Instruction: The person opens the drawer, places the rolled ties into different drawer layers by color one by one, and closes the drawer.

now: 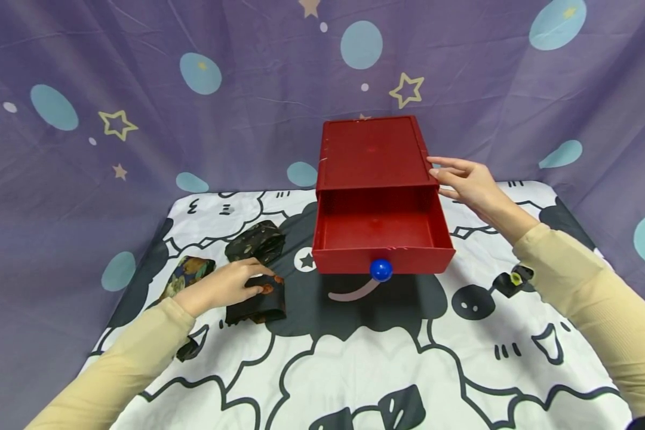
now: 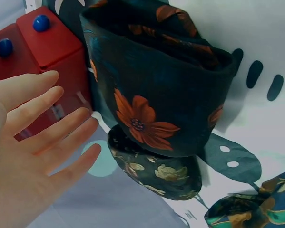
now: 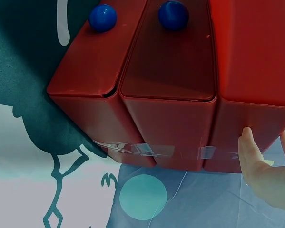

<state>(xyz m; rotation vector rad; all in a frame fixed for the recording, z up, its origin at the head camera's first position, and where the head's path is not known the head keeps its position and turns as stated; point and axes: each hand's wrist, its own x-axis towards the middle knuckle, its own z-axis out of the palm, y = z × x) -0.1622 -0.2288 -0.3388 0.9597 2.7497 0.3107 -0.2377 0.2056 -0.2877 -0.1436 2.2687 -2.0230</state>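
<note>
A red drawer unit [image 1: 373, 152] stands on the printed sheet, its top drawer [image 1: 384, 261] pulled out by a blue knob [image 1: 381, 270] and its red inside showing. Against the unit's right side rest the fingertips of my right hand [image 1: 473, 185]; its fingers look extended in the right wrist view [image 3: 263, 171]. My left hand [image 1: 223, 286] is by a folded black cloth with orange flowers [image 1: 263, 301]. From the left wrist [image 2: 42, 142], its fingers appear spread and straight, with nothing held. The folded cloth [image 2: 152, 90] stands beside them.
Behind the left hand lies another dark folded cloth with pale flowers [image 1: 255, 242]. A multicoloured patterned cloth [image 1: 190, 272] is left of it, partly hidden by the hand. Lower drawers with blue knobs [image 3: 173, 15] are closed. A purple curtain [image 1: 247, 119] hangs behind.
</note>
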